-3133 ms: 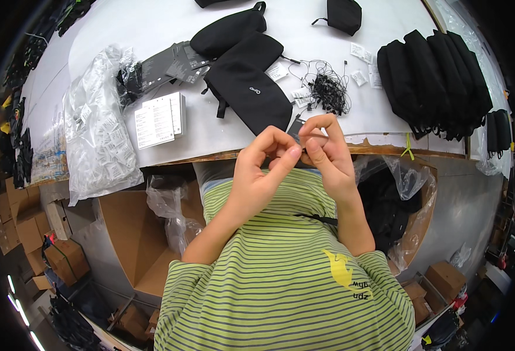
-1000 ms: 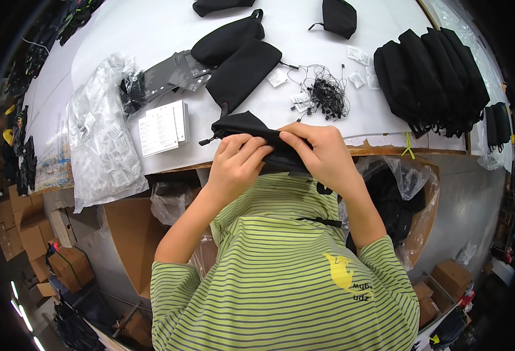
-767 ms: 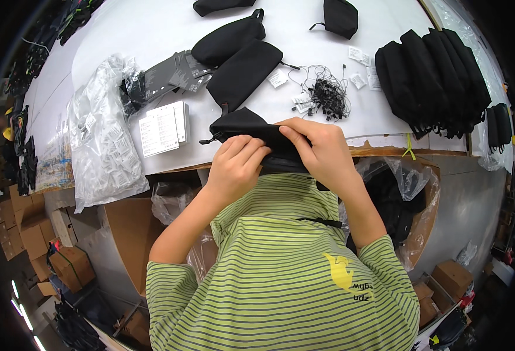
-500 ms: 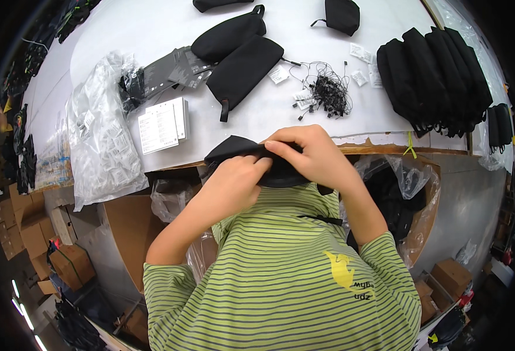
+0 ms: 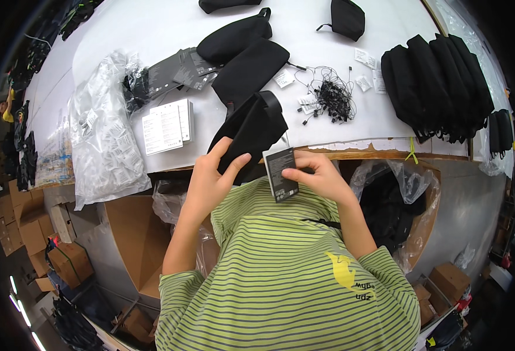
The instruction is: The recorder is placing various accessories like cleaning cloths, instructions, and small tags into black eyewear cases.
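My left hand point(image 5: 213, 175) grips a black fabric pouch point(image 5: 249, 128) by its lower left side, thumb and fingers pinching the cloth at the table's front edge. Between the thumb and fingers of my right hand point(image 5: 319, 174) is a dark grey hang tag point(image 5: 281, 175) with printing, just right of the pouch. A thin cord seems to run up from the tag toward the pouch. Behind lie two more black pouches, one point(image 5: 251, 67) overlapping another point(image 5: 234, 38). Several dark tags point(image 5: 193, 70) are spread to their left.
A tangle of black tag strings point(image 5: 334, 99) lies right of centre, near small white labels point(image 5: 363, 83). Stacked black pouches point(image 5: 436, 88) stand at the right. A white card stack point(image 5: 165, 128) and a clear plastic bag point(image 5: 102, 134) of small packets sit left. Open cartons point(image 5: 133, 237) flank me below.
The held pouch has risen and tilted up over the table edge. My hands have moved apart, and a dark hang tag now shows in my right hand.
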A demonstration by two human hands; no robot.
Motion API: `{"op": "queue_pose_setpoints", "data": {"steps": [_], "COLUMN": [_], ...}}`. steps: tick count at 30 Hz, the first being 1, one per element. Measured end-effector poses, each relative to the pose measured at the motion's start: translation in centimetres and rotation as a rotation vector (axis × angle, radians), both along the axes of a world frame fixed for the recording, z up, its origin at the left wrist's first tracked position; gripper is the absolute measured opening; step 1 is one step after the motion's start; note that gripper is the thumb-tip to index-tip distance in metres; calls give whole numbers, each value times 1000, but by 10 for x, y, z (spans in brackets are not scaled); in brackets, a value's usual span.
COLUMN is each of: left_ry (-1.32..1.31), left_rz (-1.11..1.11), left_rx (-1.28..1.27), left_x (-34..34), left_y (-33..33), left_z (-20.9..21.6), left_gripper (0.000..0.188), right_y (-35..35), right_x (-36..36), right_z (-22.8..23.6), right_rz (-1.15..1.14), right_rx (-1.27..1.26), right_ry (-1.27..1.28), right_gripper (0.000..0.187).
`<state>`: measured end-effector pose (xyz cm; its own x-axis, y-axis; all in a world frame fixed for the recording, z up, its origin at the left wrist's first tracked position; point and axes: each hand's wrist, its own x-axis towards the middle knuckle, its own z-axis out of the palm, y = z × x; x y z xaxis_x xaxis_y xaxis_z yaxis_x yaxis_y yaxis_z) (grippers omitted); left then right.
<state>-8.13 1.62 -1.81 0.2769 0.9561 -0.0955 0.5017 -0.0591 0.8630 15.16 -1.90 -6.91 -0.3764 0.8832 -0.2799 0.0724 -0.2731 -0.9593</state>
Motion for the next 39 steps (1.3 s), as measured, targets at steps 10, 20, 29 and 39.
{"op": "queue_pose_setpoints", "data": {"steps": [10,20,29,39], "left_ry": [8,-44,-50,-5], "left_rz": [-246,-502,-535,-547], "left_rx": [-298,-401,-379,-351], "left_x": [-23,-7,-6,-5], "left_y": [-14,-25,-26,-23], "left_z": [0,12,15,17], "left_gripper": [28,27,29,29], "right_y": [11,47,52,58], "right_x": [63,7,-6,0], "right_z": [3,7,6,-4], "right_rz": [-287,-1092,-929,-948], "right_rx": [-57,-316,-299,-73], "right_ry": [1153,636,527,450], "right_gripper": [44,19,31,28]}}
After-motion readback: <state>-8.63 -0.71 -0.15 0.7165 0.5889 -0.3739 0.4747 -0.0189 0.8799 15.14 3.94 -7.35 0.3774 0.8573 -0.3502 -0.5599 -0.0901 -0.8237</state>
